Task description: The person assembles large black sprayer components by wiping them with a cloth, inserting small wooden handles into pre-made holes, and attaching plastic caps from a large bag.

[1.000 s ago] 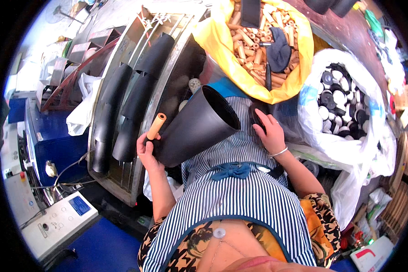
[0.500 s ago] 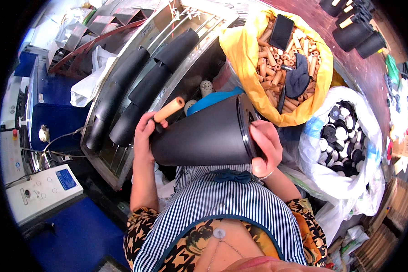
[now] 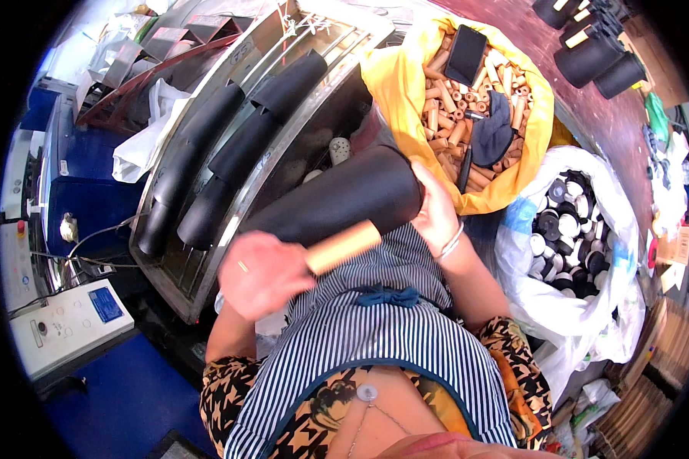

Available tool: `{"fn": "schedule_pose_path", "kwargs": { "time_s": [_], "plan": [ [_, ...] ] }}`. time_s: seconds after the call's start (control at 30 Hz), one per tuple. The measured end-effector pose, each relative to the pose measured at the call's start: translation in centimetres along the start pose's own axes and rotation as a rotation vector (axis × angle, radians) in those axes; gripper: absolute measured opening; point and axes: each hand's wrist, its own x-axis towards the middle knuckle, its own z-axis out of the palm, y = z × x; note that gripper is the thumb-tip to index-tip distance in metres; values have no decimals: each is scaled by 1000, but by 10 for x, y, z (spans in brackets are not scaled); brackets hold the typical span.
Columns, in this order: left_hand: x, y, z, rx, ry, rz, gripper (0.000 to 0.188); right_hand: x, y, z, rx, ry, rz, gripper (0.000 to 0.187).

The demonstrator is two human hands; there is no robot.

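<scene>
Across my front lies a large black tapered canister (image 3: 337, 191), tilted with its wider end up and to the right. My right hand (image 3: 439, 210) grips that wide end, its fingers partly hidden behind the rim. A short pale wooden handle (image 3: 344, 246) sticks out over the near side of the canister. Its left end sits in the closed fingers of my left hand (image 3: 264, 275), which is blurred by motion. Whether the handle is fixed to the canister is hidden by that hand.
A metal trough (image 3: 195, 294) on the left holds black tapered cylinders (image 3: 241, 141). Beyond stands a yellow bag (image 3: 540, 145) of wooden handles, with a phone (image 3: 467, 53) on top. A white bag (image 3: 628, 314) of black and white discs is at right; black handled vessels (image 3: 589, 61) stand farther back.
The canister has turned, its wide end swinging up and away. The wooden handle has come round to the near side, now pointing right. My left hand has moved nearer my body.
</scene>
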Motion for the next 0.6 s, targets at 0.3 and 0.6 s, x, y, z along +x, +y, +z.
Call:
{"fn": "schedule_pose_path", "kwargs": {
  "time_s": [0.3, 0.6],
  "plan": [
    [-43, -22, -7, 25, 377, -399, 34, -36, -1, 52, -895, 12, -783, 41],
    [-102, -76, 17, -1200, 462, -1346, 41, -54, 5, 63, -1175, -811, -1393, 40]
  ]
}}
